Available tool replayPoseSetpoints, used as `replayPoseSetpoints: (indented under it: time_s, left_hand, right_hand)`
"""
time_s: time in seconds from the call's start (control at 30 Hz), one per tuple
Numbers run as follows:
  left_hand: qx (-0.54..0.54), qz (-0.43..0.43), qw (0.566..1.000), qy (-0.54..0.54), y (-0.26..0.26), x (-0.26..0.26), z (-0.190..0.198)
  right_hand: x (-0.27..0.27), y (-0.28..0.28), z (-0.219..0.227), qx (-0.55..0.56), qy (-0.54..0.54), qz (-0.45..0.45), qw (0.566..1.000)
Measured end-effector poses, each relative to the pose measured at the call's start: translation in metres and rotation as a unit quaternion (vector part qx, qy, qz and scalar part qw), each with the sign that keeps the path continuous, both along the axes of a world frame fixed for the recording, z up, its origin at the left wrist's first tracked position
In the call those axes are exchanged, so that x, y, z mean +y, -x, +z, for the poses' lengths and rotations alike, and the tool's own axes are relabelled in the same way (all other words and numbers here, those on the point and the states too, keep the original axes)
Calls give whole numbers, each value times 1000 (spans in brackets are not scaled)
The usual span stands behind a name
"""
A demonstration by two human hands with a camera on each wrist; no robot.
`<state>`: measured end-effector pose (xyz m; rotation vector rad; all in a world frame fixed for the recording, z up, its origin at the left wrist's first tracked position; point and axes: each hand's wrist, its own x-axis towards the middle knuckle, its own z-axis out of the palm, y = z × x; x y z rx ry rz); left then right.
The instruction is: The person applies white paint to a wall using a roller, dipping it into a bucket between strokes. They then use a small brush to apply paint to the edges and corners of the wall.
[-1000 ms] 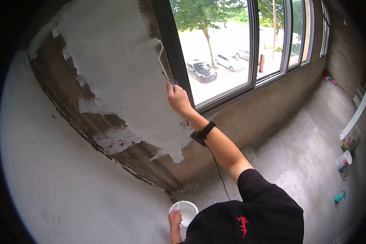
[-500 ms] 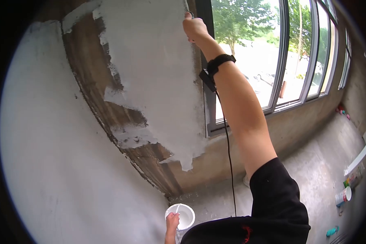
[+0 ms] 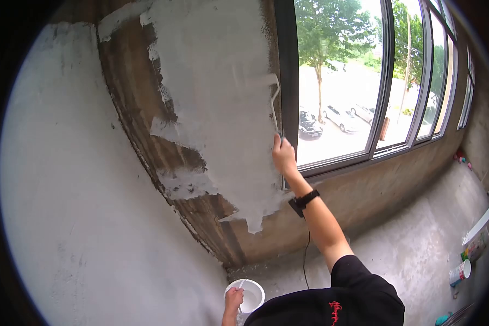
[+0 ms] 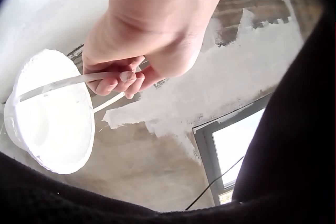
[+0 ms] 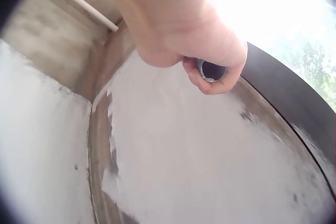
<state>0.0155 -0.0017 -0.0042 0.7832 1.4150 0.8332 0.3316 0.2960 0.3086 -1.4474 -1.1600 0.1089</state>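
— The wall (image 3: pixel 212 98) by the window (image 3: pixel 342 81) is half white. Any words?

— Red writing on the shirt (image 3: pixel 335 312), too small to read.

— The hands?

— The right hand (image 3: pixel 283 154) wraps the roller (image 3: pixel 255 80) handle, roller on the wall. The left hand (image 3: pixel 234 299) curls round the bucket (image 3: pixel 251 296) handle; the shirt hides part of the bucket.

Person in a black short-sleeved T-shirt (image 3: pixel 358 296), small red script mark (image 3: pixel 335 312) on it. Black strap (image 3: pixel 307 198) round the right wrist with a small black box (image 3: pixel 296 207) on its underside; thin black cable (image 3: pixel 305 261) hangs from the box toward the body. Forearms bare, no gloves on either hand.
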Motion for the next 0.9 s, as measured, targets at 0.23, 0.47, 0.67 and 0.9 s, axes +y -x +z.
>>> replayPoseSetpoints:
  time_s: [0.23, 0.47, 0.67, 0.9]
  left_hand:
    - [-27, -4, 1000, 7, -1, 0, -10]
    - [20, -35, 999, -26, -6, -6, -8]
    - [-13, -39, 999, -2, -4, -11, -1]
    - [-10, -10, 1000, -13, -3, -20, 8]
  right_hand:
    - [-62, 15, -181, 23, 134, 7, 991]
    - [-108, 14, -269, 26, 275, -5, 961]
    - [-135, 1, -307, 14, 385, 10, 923]
    - [-150, 4, -305, -83, 325, -1, 942]
